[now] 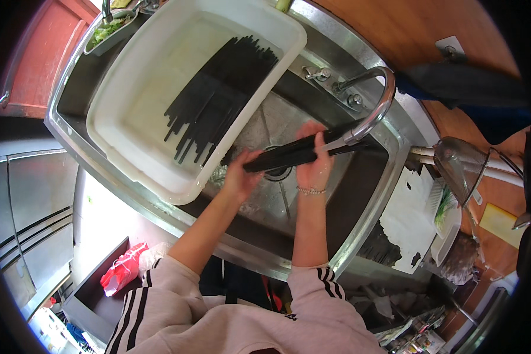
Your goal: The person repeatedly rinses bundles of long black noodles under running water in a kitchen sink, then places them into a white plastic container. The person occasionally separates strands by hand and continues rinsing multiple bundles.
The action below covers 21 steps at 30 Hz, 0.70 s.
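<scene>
A bundle of black chopsticks (282, 155) lies across both hands over the steel sink (280, 121). My left hand (242, 176) is closed round the bundle's left end. Closer to the other end, my right hand (316, 164) grips it with the thumb on top; a beaded bracelet circles that wrist. The curved faucet (386, 101) reaches over the right part of the bundle, its spout close to the chopsticks. In the white basin (107, 100) on the left, many more black chopsticks (221, 91) lie side by side in cloudy water.
Two tap knobs (318, 74) stand behind the sink. At far left sits a small container of green scraps (109, 35). To the right are a wire strainer (459, 162), a worn white board (416, 206) and a yellow sponge-like block (500, 224). A red-and-white bag (124, 268) lies lower left.
</scene>
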Tool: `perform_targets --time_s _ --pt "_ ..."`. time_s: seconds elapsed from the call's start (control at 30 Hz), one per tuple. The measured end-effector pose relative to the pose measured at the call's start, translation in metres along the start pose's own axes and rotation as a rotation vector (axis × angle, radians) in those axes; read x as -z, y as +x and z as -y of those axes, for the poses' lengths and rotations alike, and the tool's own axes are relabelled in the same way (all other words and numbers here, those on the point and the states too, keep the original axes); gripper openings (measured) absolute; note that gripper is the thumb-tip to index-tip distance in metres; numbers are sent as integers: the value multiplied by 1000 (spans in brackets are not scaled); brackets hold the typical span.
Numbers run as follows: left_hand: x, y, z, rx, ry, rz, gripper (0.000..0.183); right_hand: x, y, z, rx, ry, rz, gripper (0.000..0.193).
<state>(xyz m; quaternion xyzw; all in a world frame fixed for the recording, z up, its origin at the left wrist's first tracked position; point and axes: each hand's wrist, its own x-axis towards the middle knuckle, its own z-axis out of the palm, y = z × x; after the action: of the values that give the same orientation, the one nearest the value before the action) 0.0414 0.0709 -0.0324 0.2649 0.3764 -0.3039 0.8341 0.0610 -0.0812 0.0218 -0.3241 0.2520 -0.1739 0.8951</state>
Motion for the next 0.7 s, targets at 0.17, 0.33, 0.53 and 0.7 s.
perform_targets --time_s 0.17,0.33,0.53,0.7 --pt "-20 7 4 -20 -31 119 35 -1 -1 -9 -90 -4 167 28" --pt "-26 1 -11 -49 391 340 30 18 9 -1 -321 165 416 35" --pt "-28 -6 -11 149 1160 602 41 21 -4 -5 -344 -170 339 18" --pt "-14 -16 5 -486 1395 326 35 23 15 28 -219 -478 365 17"
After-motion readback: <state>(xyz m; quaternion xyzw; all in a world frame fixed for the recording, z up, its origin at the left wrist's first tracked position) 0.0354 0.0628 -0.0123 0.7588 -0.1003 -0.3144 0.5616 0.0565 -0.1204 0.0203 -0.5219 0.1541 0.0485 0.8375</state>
